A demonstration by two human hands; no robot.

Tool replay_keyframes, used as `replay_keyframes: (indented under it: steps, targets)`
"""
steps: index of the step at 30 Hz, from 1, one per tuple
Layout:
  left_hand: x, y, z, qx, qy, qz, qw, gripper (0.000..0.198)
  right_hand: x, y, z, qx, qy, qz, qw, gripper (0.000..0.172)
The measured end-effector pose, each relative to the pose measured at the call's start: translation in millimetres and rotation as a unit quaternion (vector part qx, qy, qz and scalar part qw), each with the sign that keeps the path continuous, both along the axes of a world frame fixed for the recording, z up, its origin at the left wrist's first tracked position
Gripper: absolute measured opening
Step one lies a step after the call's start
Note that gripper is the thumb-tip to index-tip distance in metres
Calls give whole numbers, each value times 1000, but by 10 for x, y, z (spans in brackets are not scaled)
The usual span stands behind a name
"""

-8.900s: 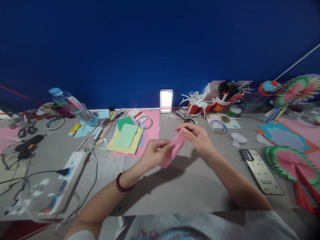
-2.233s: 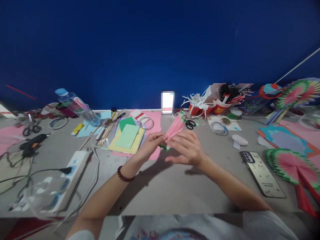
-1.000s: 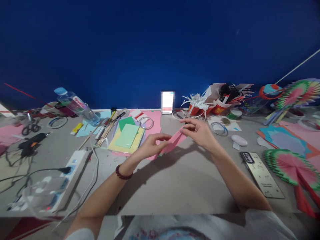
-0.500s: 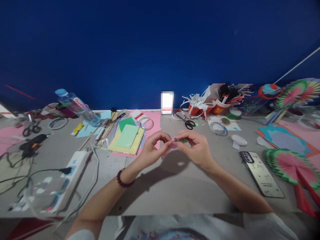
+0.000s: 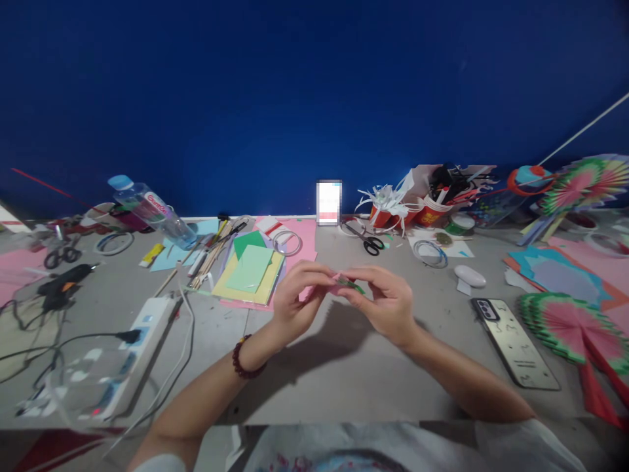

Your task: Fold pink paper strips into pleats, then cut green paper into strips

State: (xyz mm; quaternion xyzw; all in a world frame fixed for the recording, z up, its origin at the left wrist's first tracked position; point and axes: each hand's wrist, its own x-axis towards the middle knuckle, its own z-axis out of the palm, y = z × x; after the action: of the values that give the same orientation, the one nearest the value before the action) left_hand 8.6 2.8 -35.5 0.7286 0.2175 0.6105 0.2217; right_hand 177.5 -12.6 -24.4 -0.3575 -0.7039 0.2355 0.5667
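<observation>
The left hand [image 5: 301, 296] (a beaded bracelet [image 5: 244, 358] on its wrist) pinches one end of a small pink-and-green paper [image 5: 350, 283] between thumb and fingers; the right hand [image 5: 386, 298] pinches the other end, its fingertips near the left's; the paper is held above the grey table [image 5: 339, 387], between the sheets of coloured paper [image 5: 249, 267] and the phone [image 5: 515, 344]; black-handled scissors [image 5: 373, 245] lie just beyond the right hand.

The bottle [image 5: 156, 208] stands behind the power strip [image 5: 149, 322]
</observation>
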Motion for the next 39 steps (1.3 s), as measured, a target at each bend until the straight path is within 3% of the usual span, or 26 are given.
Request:
replay_keyframes:
  steps: [6, 16, 23, 26, 31, 39]
  targets:
    - [55, -69, 48, 2, 28, 49, 998, 27, -50, -20, -58, -36, 52, -48, 997, 8]
    - [23, -87, 49, -33, 73, 87, 993, 25, -45, -36, -70, -36, 59, -39, 997, 8]
    - [37, -96, 38, -39, 29, 67, 997, 25, -46, -64, -1, -34, 53, -26, 998, 8]
    - [45, -112, 22, -52, 13, 52, 997, 25, -51, -71, -8, -72, 97, -21, 992, 6]
    - [52, -137, -10, -84, -15, 18, 996, 26, -53, -73, 10, -138, 161, -3, 977, 21]
    - [72, -185, -41, -146, -36, 35, 988, 14, -35, -53, 109, -116, 113, 16, 987, 12]
